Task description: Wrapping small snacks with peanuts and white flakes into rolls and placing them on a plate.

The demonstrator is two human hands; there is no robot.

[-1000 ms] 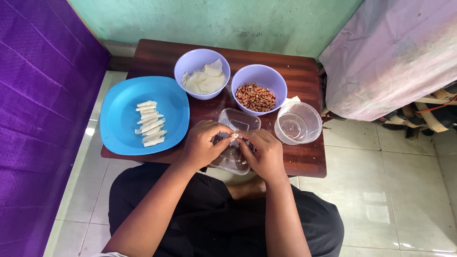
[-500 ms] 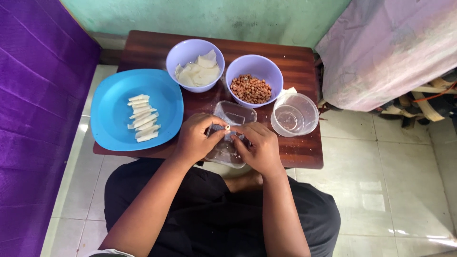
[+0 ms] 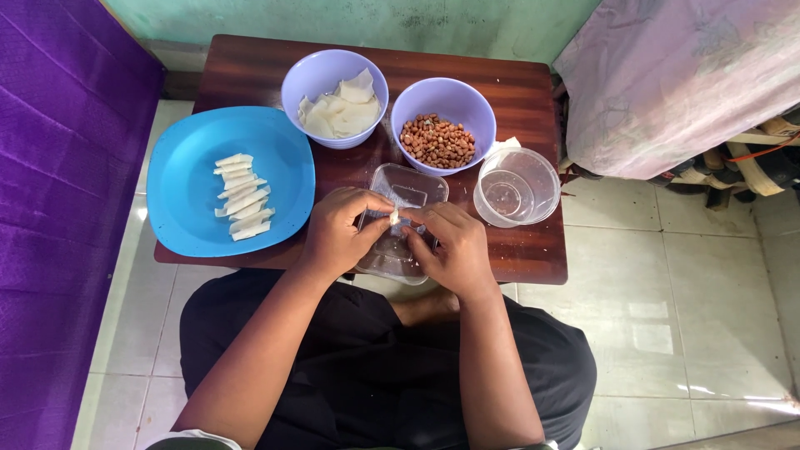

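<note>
My left hand point(image 3: 337, 233) and my right hand point(image 3: 452, 247) meet above a clear rectangular plastic tray point(image 3: 403, 190) at the table's front edge. Between the fingertips of both hands sits a small white piece of wrapper point(image 3: 394, 217), pinched from both sides. A blue plate point(image 3: 192, 192) to the left carries several folded white rolls point(image 3: 239, 196). Behind the hands stand a lilac bowl of white wrapper pieces point(image 3: 337, 108) and a lilac bowl of brown peanuts point(image 3: 437, 140).
A clear round plastic cup point(image 3: 517, 187) stands at the right of the dark wooden table point(image 3: 533, 250). Purple fabric point(image 3: 58, 208) lines the left side, pale patterned cloth point(image 3: 683, 75) hangs at the upper right, and grey floor tiles point(image 3: 692, 317) lie to the right.
Both hands stay together over the clear tray, fingers working the small white piece. The view has shifted slightly; the bowls and plate have not moved.
</note>
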